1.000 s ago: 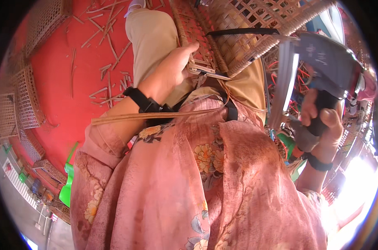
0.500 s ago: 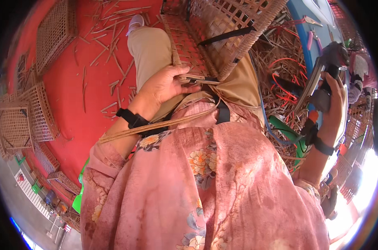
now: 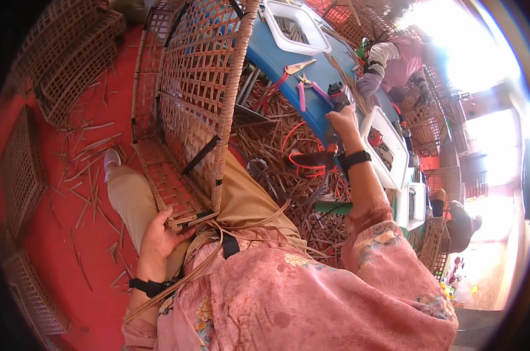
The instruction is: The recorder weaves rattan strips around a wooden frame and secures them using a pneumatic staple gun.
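My left hand (image 3: 159, 240) grips the lower corner of a woven cane chair frame (image 3: 192, 99) that rests across my lap, thumb pressed on the weave. My right hand (image 3: 342, 123) is stretched out to the blue table (image 3: 288, 58) and is closed on a dark tool with a black and red handle (image 3: 337, 93) at the table's edge. Loose cane strips (image 3: 218, 248) curl across my lap below the frame.
Pink pliers (image 3: 303, 93) and scissors (image 3: 294, 67) lie on the blue table beside white trays (image 3: 294, 26), (image 3: 388, 146). A heap of cane strips (image 3: 288, 169) lies under the table. Woven panels (image 3: 72, 58) and scraps cover the red floor. Another person (image 3: 393, 61) works beyond the table.
The view has swung toward the table. My right hand, holding the tool, has reached out and forward to the blue table's edge. My left hand has stayed on the frame's corner.
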The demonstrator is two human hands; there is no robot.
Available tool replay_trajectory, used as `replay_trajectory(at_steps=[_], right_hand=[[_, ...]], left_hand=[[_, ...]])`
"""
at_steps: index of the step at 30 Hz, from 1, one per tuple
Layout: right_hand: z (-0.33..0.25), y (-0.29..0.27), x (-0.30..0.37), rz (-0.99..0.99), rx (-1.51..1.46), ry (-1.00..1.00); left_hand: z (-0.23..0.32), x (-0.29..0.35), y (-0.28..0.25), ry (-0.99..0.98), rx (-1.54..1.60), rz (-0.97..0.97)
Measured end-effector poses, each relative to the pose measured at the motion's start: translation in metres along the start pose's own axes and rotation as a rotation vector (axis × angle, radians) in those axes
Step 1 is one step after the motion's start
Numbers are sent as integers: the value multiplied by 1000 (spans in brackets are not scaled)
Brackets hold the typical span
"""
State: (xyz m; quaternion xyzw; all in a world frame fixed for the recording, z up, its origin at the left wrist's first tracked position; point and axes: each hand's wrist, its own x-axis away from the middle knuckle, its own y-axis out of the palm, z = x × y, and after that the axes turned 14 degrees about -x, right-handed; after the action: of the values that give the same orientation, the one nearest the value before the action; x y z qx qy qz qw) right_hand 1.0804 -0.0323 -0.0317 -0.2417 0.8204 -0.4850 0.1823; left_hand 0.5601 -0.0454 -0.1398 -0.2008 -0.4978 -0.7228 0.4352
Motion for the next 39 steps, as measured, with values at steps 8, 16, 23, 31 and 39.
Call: replay_trajectory(at_steps=[8, 16, 23, 31, 39], right_hand=[[8, 5, -34, 181, 221, -329], [-84, 79, -160, -170, 726, -1124], [-78, 145, -275, -442, 358, -469], [-24, 104, -290, -629, -646, -667], [-38, 4, -33, -485, -1102, -99]], left_hand=[[5, 2, 11, -12, 17, 35], [0, -7, 2, -15, 111, 35], [8, 2, 13, -38, 108, 84], [9, -15, 10, -18, 180, 164], [9, -26, 11, 45, 121, 179]])
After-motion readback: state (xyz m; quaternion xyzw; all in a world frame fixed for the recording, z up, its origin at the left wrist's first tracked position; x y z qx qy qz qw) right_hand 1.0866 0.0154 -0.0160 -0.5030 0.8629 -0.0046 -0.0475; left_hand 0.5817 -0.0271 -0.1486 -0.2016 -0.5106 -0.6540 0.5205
